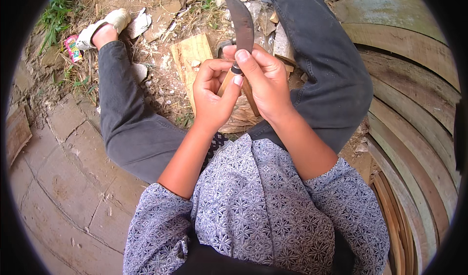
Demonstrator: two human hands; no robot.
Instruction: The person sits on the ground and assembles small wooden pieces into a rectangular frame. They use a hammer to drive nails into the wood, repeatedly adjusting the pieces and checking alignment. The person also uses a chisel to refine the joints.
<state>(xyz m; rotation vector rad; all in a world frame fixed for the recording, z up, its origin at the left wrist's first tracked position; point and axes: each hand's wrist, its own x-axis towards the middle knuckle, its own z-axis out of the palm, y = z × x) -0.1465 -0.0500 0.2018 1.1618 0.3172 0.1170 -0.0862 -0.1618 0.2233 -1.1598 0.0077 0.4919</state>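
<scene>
A knife [242, 25] with a broad, curved dark blade points up and away from me, between my knees. My left hand [214, 91] is closed around its pale wooden handle [225, 83], thumb lying near the dark collar where handle meets blade. My right hand [267, 82] pinches the base of the blade, its thumb flat against the steel. A narrow brown wooden piece [250, 98] slants down beneath my right palm; its upper end is hidden, so I cannot tell whether a hand holds it.
Behind my hands lies a pale wood block [191, 63] on ground strewn with chips. A dark round metal object [225, 46] is partly hidden there. Wooden planks [414, 75] form a wall at right. Cracked paving [68, 177] spreads at left, near a pink wrapper [73, 48].
</scene>
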